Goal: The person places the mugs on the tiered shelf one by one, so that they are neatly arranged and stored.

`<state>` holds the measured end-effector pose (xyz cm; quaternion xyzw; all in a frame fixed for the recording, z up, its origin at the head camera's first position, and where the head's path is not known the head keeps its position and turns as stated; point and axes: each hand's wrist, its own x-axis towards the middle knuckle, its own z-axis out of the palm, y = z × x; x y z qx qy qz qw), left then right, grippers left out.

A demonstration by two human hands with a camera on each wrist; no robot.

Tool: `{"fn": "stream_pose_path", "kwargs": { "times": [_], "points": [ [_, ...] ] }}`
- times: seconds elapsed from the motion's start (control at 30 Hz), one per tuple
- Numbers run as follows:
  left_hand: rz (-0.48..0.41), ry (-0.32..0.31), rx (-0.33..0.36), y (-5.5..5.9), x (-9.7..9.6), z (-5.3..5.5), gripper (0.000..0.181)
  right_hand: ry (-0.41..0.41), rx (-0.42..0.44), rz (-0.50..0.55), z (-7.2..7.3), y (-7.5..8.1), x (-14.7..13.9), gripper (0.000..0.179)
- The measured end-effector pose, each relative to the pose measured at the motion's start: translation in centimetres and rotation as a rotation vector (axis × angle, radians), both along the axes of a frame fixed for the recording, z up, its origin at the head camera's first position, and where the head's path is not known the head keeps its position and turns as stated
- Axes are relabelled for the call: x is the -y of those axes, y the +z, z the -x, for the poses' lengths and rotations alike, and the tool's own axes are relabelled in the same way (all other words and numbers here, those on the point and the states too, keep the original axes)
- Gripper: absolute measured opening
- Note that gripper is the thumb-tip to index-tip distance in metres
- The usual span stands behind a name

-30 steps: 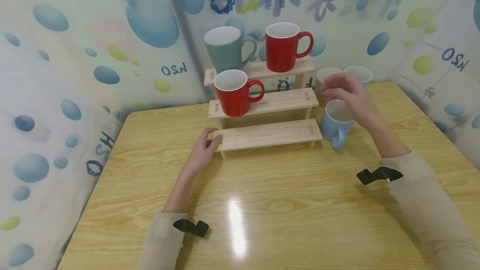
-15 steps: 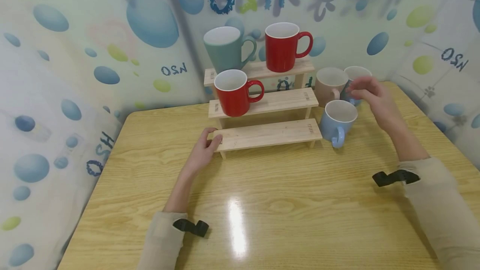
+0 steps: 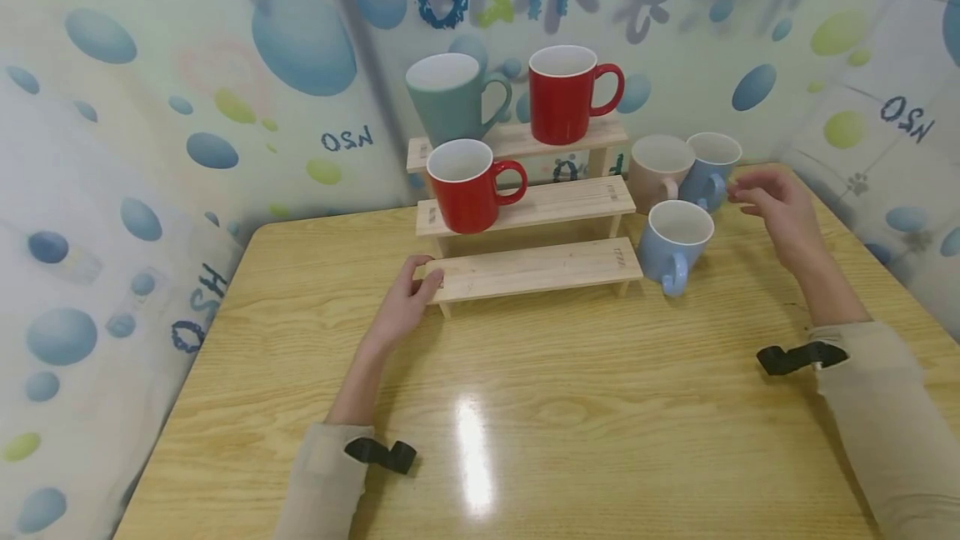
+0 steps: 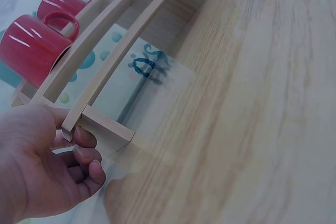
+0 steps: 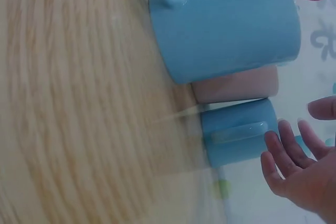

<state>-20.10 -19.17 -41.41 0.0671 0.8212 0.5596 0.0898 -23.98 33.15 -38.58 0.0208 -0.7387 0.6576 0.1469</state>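
Observation:
My left hand (image 3: 401, 302) pinches the left end of the lowest board of a three-step wooden shelf (image 3: 540, 269), thumb on top; in the left wrist view its fingers (image 4: 86, 137) curl under the board. My right hand (image 3: 783, 215) holds nothing, its loosely bent fingers close to the handle of the rear blue mug (image 3: 701, 182). That mug (image 5: 239, 129) stands beside the fingertips in the right wrist view. A pinkish mug (image 3: 652, 177) stands to its left, and a light blue mug (image 3: 663, 244) in front, handle toward me.
On the shelf's top step stand a teal mug (image 3: 446, 102) and a red mug (image 3: 558, 102). Another red mug (image 3: 465, 200) occupies the middle step's left end. The wooden table (image 3: 570, 407) meets a patterned backdrop (image 3: 300, 140) behind and at both sides.
My right hand has moved right and down, from over the pinkish mug to beside the rear blue mug, uncovering both. The left hand keeps its grip on the shelf.

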Motion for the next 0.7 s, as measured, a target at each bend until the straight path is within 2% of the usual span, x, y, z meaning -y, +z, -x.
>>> {"fn": "stream_pose_path", "kwargs": {
  "times": [0.13, 0.4, 0.6, 0.63, 0.7],
  "points": [
    [-0.009, -0.002, 0.003, 0.0, 0.0, 0.1, 0.046, 0.006, 0.027, 0.068, 0.4, -0.8, -0.5, 0.011],
    [-0.004, -0.004, 0.003, -0.1, 0.0, 0.0, 0.048, -0.06, 0.097, 0.086, 1.6, -1.6, -0.2, 0.01],
    [0.002, 0.0, 0.008, -0.1, 0.0, 0.0, 0.05, -0.064, 0.181, -0.001, 2.4, -1.7, 0.5, 0.017],
    [0.002, -0.001, 0.017, 0.4, -0.1, -0.2, 0.049, -0.06, 0.191, -0.013, 2.6, -1.6, 0.7, 0.018],
    [0.002, 0.001, 0.015, 0.4, -0.1, -0.2, 0.048, -0.033, 0.195, 0.009, 2.8, -1.7, 0.9, 0.017]
  ]
}}
